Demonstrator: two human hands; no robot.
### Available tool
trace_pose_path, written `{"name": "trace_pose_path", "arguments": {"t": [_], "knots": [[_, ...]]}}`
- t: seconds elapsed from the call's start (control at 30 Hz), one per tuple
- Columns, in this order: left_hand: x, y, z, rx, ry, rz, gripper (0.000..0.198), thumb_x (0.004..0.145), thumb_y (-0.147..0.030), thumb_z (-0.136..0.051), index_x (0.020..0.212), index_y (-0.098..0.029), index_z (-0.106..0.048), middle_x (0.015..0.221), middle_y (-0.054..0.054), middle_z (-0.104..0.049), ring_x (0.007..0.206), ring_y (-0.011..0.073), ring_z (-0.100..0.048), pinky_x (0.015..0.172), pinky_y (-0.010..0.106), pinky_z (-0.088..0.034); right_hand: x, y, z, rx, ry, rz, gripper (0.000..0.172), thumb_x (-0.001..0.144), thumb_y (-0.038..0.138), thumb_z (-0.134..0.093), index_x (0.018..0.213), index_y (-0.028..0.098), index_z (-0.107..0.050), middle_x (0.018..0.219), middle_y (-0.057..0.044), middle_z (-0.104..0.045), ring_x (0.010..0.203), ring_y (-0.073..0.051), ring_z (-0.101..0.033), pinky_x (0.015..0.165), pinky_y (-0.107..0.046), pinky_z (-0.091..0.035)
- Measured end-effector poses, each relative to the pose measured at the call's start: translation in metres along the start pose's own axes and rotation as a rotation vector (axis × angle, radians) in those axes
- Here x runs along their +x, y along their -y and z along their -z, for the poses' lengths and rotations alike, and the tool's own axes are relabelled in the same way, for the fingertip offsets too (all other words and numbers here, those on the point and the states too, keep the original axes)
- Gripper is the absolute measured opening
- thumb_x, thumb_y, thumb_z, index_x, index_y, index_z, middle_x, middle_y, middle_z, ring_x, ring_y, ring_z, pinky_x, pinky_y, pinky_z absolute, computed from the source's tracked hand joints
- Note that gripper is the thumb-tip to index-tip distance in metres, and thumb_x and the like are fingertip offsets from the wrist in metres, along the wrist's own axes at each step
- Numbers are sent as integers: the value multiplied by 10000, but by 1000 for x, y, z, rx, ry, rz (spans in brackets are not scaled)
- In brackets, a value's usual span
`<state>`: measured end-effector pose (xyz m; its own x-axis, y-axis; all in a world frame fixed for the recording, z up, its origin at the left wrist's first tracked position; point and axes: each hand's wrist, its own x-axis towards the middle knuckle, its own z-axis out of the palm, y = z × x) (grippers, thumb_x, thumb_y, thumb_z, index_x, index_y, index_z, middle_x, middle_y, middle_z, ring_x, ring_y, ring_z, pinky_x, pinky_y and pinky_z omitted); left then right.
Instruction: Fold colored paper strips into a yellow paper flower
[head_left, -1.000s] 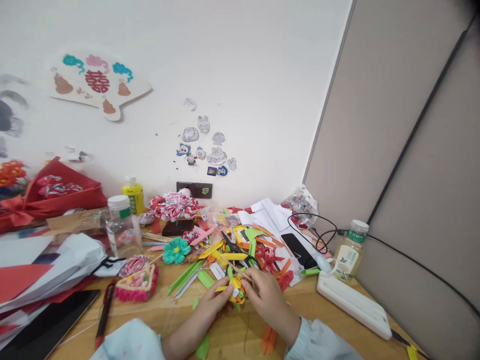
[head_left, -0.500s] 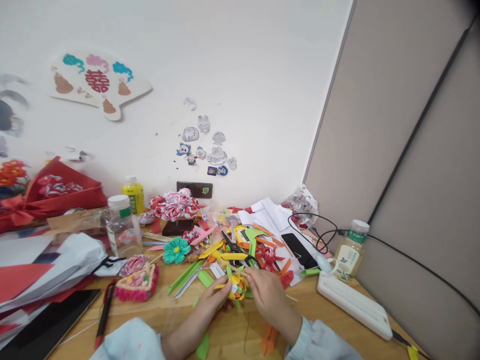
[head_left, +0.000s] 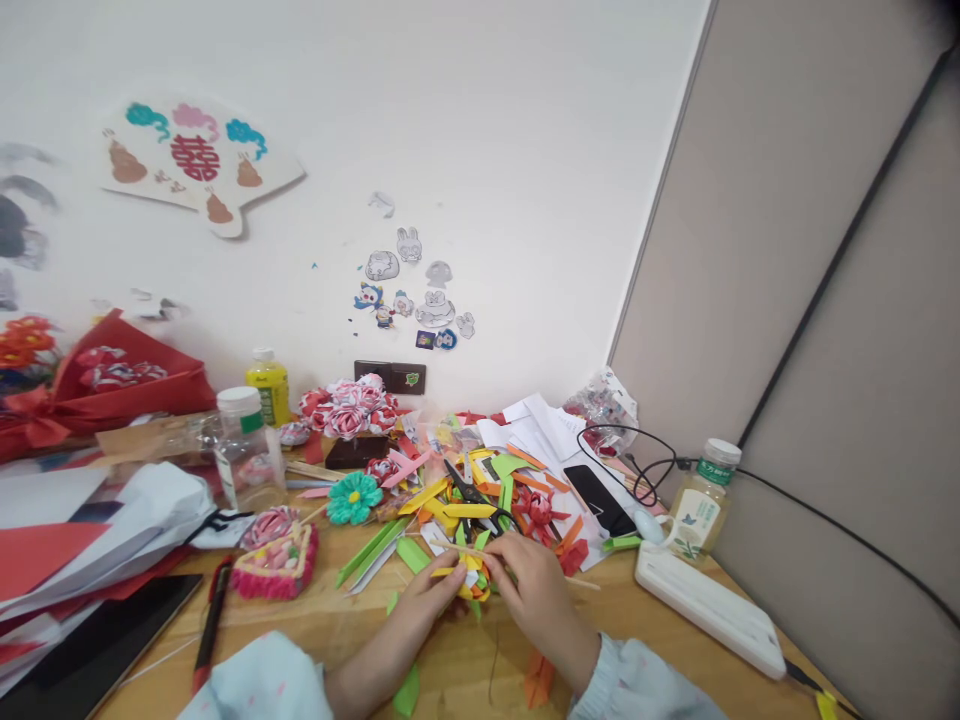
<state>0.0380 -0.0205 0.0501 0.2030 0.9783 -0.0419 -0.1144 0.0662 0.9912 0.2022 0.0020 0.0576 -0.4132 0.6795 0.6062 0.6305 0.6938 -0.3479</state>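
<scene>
In the head view, a folded paper flower (head_left: 475, 578) of yellow, orange, white and green strips sits between my two hands above the wooden table. My left hand (head_left: 424, 605) is closed around its left side. My right hand (head_left: 531, 582) pinches a thin wooden stick (head_left: 459, 547), which lies crosswise along the flower's upper edge and comes out again right of the hand. The right fingertips are close against the flower, and whether they press it is hidden. Just beyond the hands, black scissors (head_left: 469, 490) lie among yellow, green and orange paper strips (head_left: 427, 497).
A teal flower (head_left: 354, 499) and a pink-edged basket (head_left: 276, 565) lie to the left, near a box cutter (head_left: 213, 622) and a black tablet (head_left: 112, 650). On the right are a phone (head_left: 598, 500), a bottle (head_left: 703, 500) and a white power strip (head_left: 709, 608).
The wooden stick has slid left, and its tip now sticks out farther past the flower's upper edge. My right hand has shifted slightly; my left still holds the flower.
</scene>
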Motion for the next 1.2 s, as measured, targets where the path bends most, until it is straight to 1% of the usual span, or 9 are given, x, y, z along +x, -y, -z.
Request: {"name": "trace_pose_path", "arguments": {"t": [0.2, 0.37, 0.57, 0.73, 0.87, 0.93, 1.03, 1.1, 1.2], "knots": [[-3, -2, -1, -20, -45, 23, 467, 682, -501, -636, 1052, -216, -640, 1089, 66, -628, 953, 252, -539, 819, 352, -440, -1, -2, -5, -32, -31, 13, 317, 960, 316, -316, 843, 203, -587, 738, -24, -664, 639, -154, -603, 579, -233, -373], [-2, -4, -2, -35, -10, 9, 432, 691, -507, -627, 996, -203, -660, 1021, 64, -643, 887, 235, -549, 782, 338, -442, -2, -4, -8, -130, -28, 43, 373, 971, 319, -275, 815, 196, -591, 694, -35, -659, 586, -153, -595, 547, -238, -343], [1, 0, 0, -41, 5, 2, 465, 681, -531, -632, 1010, -204, -656, 1025, 65, -642, 853, 227, -550, 757, 331, -439, -3, -5, -5, -107, 5, 74, 334, 962, 308, -294, 859, 194, -590, 716, -31, -660, 615, -155, -601, 568, -238, -352], [2, 6, 2, -58, 9, 13, 490, 691, -529, -630, 1063, -211, -636, 1090, 69, -633, 923, 239, -553, 788, 336, -435, -2, -5, -5, -135, 50, 22, 288, 952, 280, -328, 857, 198, -588, 707, -21, -667, 604, -156, -606, 553, -232, -342], [3, 5, 3, -55, 14, 14, 514, 685, -526, -637, 1094, -215, -625, 1135, 70, -622, 985, 253, -541, 797, 339, -437, -1, -3, -4, -139, 70, 4, 253, 946, 260, -351, 850, 203, -578, 694, -12, -659, 595, -150, -606, 549, -224, -339], [2, 4, 2, -58, 21, 7, 523, 689, -530, -631, 1106, -214, -621, 1140, 73, -622, 965, 250, -551, 801, 345, -437, -1, -2, -2, -119, 51, 5, 213, 935, 254, -373, 888, 205, -575, 727, -14, -664, 625, -153, -614, 566, -227, -355], [0, 1, 1, -53, 23, 5, 506, 700, -526, -618, 1109, -229, -623, 1133, 66, -632, 939, 249, -562, 792, 345, -441, 0, -1, 0, -92, -25, 16, 180, 915, 278, -413, 954, 194, -568, 765, -28, -663, 671, -166, -619, 591, -238, -381], [-1, 0, 1, -49, -6, 15, 491, 699, -517, -620, 1101, -235, -628, 1131, 61, -633, 934, 248, -561, 796, 343, -440, 1, -1, 1, -90, -61, 20, 195, 910, 299, -418, 910, 186, -576, 720, -28, -648, 632, -164, -604, 567, -242, -377], [-2, 0, 0, -39, -31, 19, 496, 688, -510, -631, 1097, -230, -627, 1129, 61, -626, 927, 246, -556, 809, 347, -436, 1, 0, 1, -91, -74, 27, 260, 920, 313, -393, 797, 191, -587, 643, -18, -620, 563, -152, -569, 523, -241, -349]]}}
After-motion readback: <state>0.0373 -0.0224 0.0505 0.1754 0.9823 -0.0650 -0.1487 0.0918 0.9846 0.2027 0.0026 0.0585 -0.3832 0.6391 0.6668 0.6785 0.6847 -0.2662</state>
